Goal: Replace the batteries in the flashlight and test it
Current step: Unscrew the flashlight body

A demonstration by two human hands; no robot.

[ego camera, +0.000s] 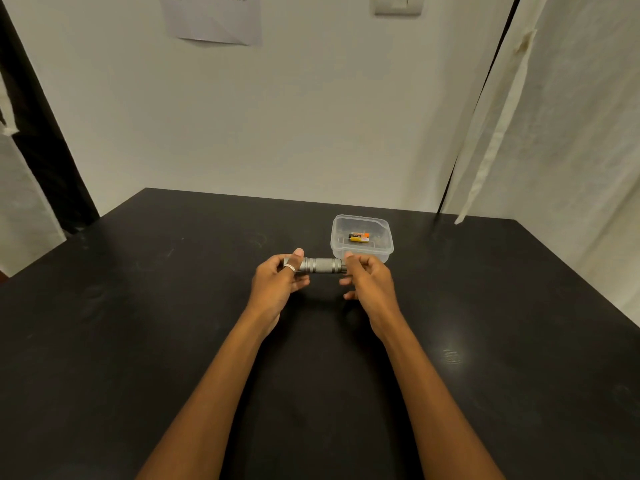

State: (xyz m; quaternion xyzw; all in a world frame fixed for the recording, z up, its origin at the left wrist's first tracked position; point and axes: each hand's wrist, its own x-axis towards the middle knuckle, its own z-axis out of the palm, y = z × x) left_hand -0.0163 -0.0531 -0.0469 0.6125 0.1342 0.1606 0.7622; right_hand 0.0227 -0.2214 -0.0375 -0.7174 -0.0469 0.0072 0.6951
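A silver metal flashlight [320,265] is held sideways just above the black table, near its middle. My left hand [281,283], with a ring on the thumb, grips the flashlight's left end. My right hand [367,278] pinches the right end between thumb and fingers; that end is hidden behind them. Just behind my right hand stands a clear plastic container [381,227] with yellow, orange and black batteries [359,236] lying in it.
The black table [173,323] runs up to a white wall at the back. A white curtain [561,133] hangs at the right, and a paper sheet [213,19] and a light switch [398,3] are on the wall.
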